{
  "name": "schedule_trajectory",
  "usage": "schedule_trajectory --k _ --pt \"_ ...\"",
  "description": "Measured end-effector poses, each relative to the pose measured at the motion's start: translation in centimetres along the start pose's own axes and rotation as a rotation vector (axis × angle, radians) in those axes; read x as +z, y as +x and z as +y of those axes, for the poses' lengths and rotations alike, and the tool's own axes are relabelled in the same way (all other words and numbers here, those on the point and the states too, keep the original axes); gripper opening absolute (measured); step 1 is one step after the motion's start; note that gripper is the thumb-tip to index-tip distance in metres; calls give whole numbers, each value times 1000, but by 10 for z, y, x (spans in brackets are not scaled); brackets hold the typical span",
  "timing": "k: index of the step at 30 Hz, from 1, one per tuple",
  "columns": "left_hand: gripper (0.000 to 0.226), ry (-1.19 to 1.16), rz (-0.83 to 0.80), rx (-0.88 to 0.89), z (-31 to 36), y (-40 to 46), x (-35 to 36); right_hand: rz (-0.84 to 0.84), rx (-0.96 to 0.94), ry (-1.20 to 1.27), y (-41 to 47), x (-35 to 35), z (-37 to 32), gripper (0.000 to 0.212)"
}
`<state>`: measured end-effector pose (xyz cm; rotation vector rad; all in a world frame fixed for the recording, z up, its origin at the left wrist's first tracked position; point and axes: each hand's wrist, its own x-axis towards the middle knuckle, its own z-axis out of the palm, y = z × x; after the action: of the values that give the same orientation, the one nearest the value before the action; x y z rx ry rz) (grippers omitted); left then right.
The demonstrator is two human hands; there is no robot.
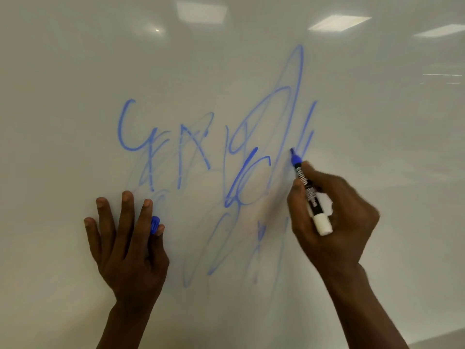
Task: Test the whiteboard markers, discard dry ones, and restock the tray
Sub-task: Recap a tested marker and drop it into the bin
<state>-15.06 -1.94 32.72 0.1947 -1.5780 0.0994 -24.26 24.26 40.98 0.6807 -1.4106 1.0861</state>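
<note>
1. Both forearms rise from the bottom edge, nearest the camera, toward a whiteboard [75, 71] that fills almost the whole view.
2. Left hand [125, 248] lies flat on the board, below and left of the blue scribbles [181, 147]; its fingers [125, 210] are spread, while the thumb and forefinger pinch a blue marker cap [154, 224].
3. Right hand [334, 222] sits below and right of the scribbles, its fingers clenched around a blue whiteboard marker [310, 195] with a dark printed barrel and a white rear end.
4. That marker tilts up and to the left, and its blue tip [292, 151] touches the board at the right side of the scribbles.
5. Some strokes are a strong, solid blue, mostly at the left and centre; others around and below them are pale and thin.
6. Glossy board surface mirrors rectangular ceiling lights [201, 12], well above the scribbles.
7. Bare board lies open on every side of the scribbles: wide to the left, above and far right.
8. One edge shows only at the lower right corner, where a darker strip [440, 338] cuts in below the right forearm; what it is cannot be told.
</note>
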Motion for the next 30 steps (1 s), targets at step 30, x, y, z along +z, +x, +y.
schedule_trajectory --k 30 --pt "60 -114 -116 -53 -15 -16 3 -204 166 -79 -70 -47 33 13"
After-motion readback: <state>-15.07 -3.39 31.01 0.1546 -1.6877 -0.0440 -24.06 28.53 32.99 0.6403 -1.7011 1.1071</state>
